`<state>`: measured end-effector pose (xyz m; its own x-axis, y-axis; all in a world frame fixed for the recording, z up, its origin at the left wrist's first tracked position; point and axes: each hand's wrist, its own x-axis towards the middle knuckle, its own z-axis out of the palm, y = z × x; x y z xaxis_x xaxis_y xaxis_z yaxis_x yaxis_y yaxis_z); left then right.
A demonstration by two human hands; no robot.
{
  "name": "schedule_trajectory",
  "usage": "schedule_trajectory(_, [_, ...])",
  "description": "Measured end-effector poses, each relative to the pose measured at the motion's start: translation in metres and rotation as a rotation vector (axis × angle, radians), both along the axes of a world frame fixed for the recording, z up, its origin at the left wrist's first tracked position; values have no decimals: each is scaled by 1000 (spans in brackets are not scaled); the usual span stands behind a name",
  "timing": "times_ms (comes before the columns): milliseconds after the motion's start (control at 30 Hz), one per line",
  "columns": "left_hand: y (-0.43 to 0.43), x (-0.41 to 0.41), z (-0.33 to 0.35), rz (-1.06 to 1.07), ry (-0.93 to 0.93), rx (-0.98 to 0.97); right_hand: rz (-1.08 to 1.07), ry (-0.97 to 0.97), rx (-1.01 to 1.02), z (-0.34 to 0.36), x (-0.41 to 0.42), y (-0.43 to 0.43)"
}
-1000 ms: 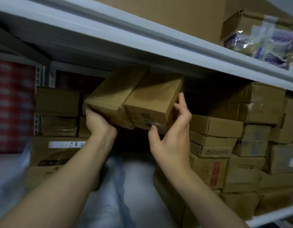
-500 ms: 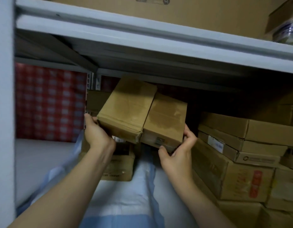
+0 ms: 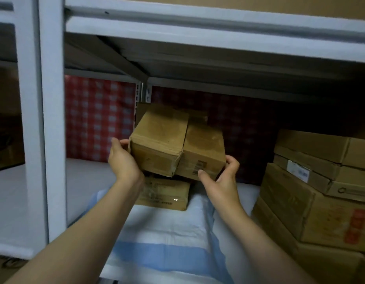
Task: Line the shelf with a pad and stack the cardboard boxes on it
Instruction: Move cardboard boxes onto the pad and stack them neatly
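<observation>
Two small cardboard boxes sit side by side between my hands, the left box [image 3: 160, 143] and the right box [image 3: 203, 152]. My left hand [image 3: 121, 160] grips the left one's outer side. My right hand [image 3: 223, 177] grips the right one's lower corner, thumb on its front face. They hover just over a brown box [image 3: 167, 196] that lies on a white and blue pad [image 3: 167, 238] spread on the grey shelf [image 3: 83, 181]. Another box [image 3: 142, 110] stands behind them, mostly hidden.
A stack of larger cardboard boxes [image 3: 312, 193] fills the shelf's right side. A white upright post [image 3: 51, 119] stands at the left. The upper shelf beam [image 3: 198, 27] runs close overhead. A red checked backing [image 3: 99, 117] closes the rear.
Both hands have carried the pair of boxes leftward and down, from high under the upper shelf to just above the brown box on the pad. The view swung left.
</observation>
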<state>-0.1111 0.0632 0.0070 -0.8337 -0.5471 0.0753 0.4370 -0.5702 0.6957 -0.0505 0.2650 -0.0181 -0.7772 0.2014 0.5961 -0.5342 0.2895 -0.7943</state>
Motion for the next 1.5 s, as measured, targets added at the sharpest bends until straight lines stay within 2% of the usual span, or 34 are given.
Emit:
schedule_trajectory(367, [-13,-1,-21,6,-237,-263,-26,-175,14,-18,-27,-15])
schedule_trajectory(567, [-13,-9,-24,38,-220,-458,-76,-222,14,-18,-37,-19])
schedule_trajectory(767, [-10,-4,-29,165,-237,-479,-91,-226,-19,-18,-38,-22])
schedule_trajectory(867, [-6,4,-30,227,-159,-467,-86,-211,-28,-17,-38,-22])
schedule_trajectory(1133, [-3,10,-37,350,-21,-657,-39,-109,-29,-17,-41,-25])
schedule_trajectory(1233, [-5,7,-37,363,-82,-702,-8,-133,-43,-15,-41,-23])
schedule_trajectory(1333, [-7,3,-37,321,-146,-665,-2,-176,-29,-17,-42,-21])
schedule_trajectory(1500, [11,19,-31,549,-182,-713,-55,-237,-28,-18,-33,-18])
